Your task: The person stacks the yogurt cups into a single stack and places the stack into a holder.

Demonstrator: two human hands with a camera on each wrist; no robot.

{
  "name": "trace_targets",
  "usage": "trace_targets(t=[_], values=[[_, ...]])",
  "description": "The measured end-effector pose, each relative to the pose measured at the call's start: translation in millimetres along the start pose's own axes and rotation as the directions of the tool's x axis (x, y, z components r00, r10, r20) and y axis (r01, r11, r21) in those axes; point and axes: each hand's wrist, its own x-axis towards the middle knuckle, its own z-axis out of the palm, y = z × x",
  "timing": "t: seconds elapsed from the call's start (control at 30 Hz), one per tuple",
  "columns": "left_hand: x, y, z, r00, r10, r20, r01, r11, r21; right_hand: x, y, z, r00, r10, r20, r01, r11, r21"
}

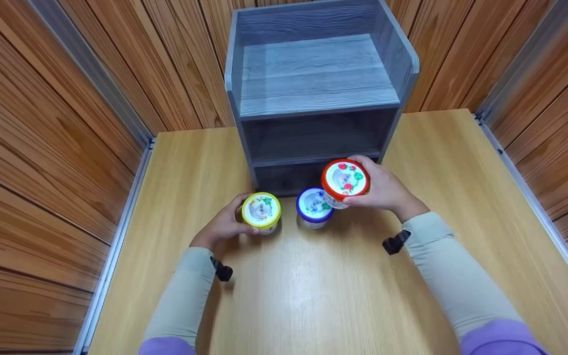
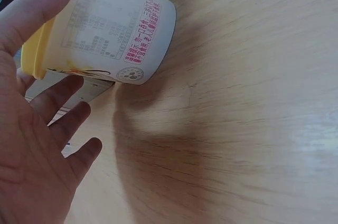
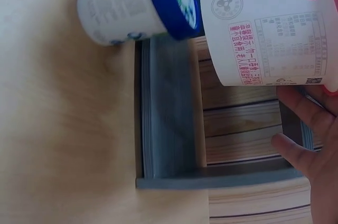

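My left hand (image 1: 227, 223) grips a white tub with a yellow lid (image 1: 261, 210), thumb on the near side; in the left wrist view this yellow-lidded tub (image 2: 113, 28) shows printed text on its wall. My right hand (image 1: 380, 186) holds a red-lidded tub (image 1: 345, 178) by its side, raised above the table; strawberries are printed on its wall in the right wrist view. Between the hands a blue-lidded tub (image 1: 315, 204) stands upright on the table, untouched, its right edge partly overlapped by the red-lidded one in the head view.
A grey wooden shelf unit (image 1: 318, 74) stands just behind the tubs, with an open top tray and two compartments below. The light wood table (image 1: 289, 296) runs toward me. Wood-panelled walls (image 1: 42, 148) enclose the left, back and right.
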Motion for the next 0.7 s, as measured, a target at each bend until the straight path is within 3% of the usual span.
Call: trace_targets(t=[0.7], values=[[1.5, -1.9, -0.2, 1.000, 0.019, 0.005, -0.019, 0.999, -0.037, 21.4, -29, 27, 0.999, -0.019, 0.029, 0.019, 1.000, -0.005]])
